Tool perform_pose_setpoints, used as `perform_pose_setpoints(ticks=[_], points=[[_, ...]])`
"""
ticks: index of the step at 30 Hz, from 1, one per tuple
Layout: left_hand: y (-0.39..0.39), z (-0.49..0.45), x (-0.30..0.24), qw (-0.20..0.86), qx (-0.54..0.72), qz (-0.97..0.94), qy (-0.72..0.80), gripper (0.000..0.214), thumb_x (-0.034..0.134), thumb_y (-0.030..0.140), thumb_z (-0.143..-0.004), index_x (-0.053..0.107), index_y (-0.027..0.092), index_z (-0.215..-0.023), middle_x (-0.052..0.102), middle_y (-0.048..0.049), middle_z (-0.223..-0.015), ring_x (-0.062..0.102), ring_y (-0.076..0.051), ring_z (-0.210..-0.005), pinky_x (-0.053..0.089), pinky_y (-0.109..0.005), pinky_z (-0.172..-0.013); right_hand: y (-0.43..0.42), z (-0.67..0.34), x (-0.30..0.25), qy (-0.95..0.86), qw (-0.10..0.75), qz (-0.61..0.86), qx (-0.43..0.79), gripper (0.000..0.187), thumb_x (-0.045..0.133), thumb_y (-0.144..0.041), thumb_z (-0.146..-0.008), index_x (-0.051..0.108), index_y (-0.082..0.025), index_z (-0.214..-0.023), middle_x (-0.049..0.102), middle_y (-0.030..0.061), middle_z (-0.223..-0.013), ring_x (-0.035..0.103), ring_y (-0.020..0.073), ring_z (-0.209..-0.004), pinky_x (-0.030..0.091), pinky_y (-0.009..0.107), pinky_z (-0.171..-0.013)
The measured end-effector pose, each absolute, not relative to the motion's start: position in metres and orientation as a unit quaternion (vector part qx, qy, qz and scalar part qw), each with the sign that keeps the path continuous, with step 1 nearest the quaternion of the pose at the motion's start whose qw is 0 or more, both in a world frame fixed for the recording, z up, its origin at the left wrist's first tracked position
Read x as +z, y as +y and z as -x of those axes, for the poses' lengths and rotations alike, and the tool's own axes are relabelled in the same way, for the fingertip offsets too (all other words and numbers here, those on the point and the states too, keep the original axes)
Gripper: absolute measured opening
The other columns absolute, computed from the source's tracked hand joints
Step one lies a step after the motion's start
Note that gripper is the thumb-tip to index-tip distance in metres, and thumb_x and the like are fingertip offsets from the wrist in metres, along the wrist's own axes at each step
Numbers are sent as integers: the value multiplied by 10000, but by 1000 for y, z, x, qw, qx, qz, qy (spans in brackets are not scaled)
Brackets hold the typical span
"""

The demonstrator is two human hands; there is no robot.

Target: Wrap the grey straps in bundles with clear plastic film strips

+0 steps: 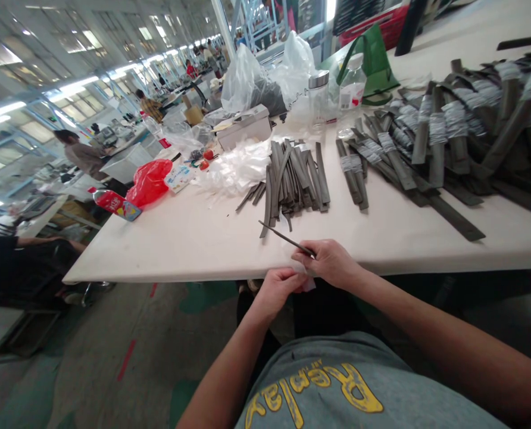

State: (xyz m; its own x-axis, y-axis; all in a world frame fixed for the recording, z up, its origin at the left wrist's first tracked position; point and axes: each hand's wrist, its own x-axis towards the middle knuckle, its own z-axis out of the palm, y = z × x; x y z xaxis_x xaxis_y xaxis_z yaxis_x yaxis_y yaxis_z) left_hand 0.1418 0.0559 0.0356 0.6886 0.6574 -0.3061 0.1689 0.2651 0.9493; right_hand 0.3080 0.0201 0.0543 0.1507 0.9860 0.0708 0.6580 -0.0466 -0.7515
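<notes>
At the table's front edge my right hand (327, 261) is closed on a dark grey fabric strip (287, 239), which points out to the left over the tabletop. Just below it, my left hand (280, 287) pinches a small piece of thin white material (309, 284); the two hands nearly touch. A loose pile of similar grey strips (292, 179) lies right beyond my hands. To the right of that pile rests a small bundle of strips (353, 179) wrapped in a whitish band. Crumpled white sheets (243, 167) are heaped behind the pile's left side.
Many wrapped strip bundles (453, 125) cover the table's right side. Along the back stand a glass jar (318, 101), a plastic bottle (353, 83), a green bag (375, 65) and a cardboard box (245, 128). A red bag (149, 182) and a drink bottle (113, 202) sit at left. Other people work farther off.
</notes>
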Motion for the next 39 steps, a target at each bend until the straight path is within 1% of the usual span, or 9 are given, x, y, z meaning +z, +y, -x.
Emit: perform_pose_setpoints(ticks=[3,6,8,12,20,27,31,35,39], points=[[59,-146,32,749,220,-484,396,339,765,457,-658,725,130,-738,699,-74,-754,613,-171,-702,475,-301,-725,11,-317,58,-586,368,658,295,343,404,-424,-918,639,-188,-836,650,9,-640,577,152,-608,397,246,-603],[66,-150,31,773,300,-377,413,326,836,395,-578,662,134,-668,654,-25,-665,602,-123,-635,488,-267,-697,-9,-323,59,-569,386,631,359,433,297,-468,-954,624,-186,-922,650,7,-650,577,151,-594,407,248,-581],[71,-153,33,780,340,-336,404,335,852,366,-563,614,141,-632,619,6,-624,587,-95,-598,487,-238,-671,-25,-323,56,-565,370,622,395,464,271,-489,-960,619,-188,-898,646,8,-646,575,150,-581,408,250,-569],[78,-163,36,788,377,-277,400,347,869,324,-549,596,155,-680,623,23,-629,599,-82,-588,498,-218,-659,-53,-316,46,-573,318,627,421,466,267,-487,-968,607,-197,-837,648,11,-656,578,155,-602,399,253,-578],[82,-181,40,796,378,-253,399,345,844,378,-592,635,145,-737,687,-24,-732,641,-111,-647,502,-219,-641,-63,-307,34,-569,272,652,422,434,273,-419,-965,610,-194,-811,657,26,-663,599,171,-626,396,263,-597],[80,-183,45,802,375,-259,386,349,853,377,-573,629,151,-717,694,-18,-734,648,-119,-671,500,-239,-684,-61,-308,29,-559,295,640,437,431,270,-410,-966,610,-192,-816,658,24,-646,604,179,-637,407,269,-610],[79,-181,42,797,371,-268,394,353,852,377,-573,631,154,-735,692,-14,-731,645,-121,-662,498,-242,-675,-60,-306,27,-549,308,618,471,444,278,-421,-968,603,-189,-774,648,20,-617,593,168,-601,413,265,-604],[79,-179,37,791,356,-291,402,338,845,366,-587,634,151,-742,700,-23,-734,652,-128,-671,496,-244,-672,-60,-305,27,-522,332,594,514,471,301,-469,-961,599,-176,-744,639,21,-589,557,149,-551,408,244,-553],[73,-175,31,782,339,-330,406,296,834,351,-609,656,143,-724,707,-32,-744,652,-133,-692,498,-250,-689,-59,-305,25,-459,345,542,614,547,277,-565,-945,588,-160,-747,614,18,-542,466,110,-435,374,209,-437]])
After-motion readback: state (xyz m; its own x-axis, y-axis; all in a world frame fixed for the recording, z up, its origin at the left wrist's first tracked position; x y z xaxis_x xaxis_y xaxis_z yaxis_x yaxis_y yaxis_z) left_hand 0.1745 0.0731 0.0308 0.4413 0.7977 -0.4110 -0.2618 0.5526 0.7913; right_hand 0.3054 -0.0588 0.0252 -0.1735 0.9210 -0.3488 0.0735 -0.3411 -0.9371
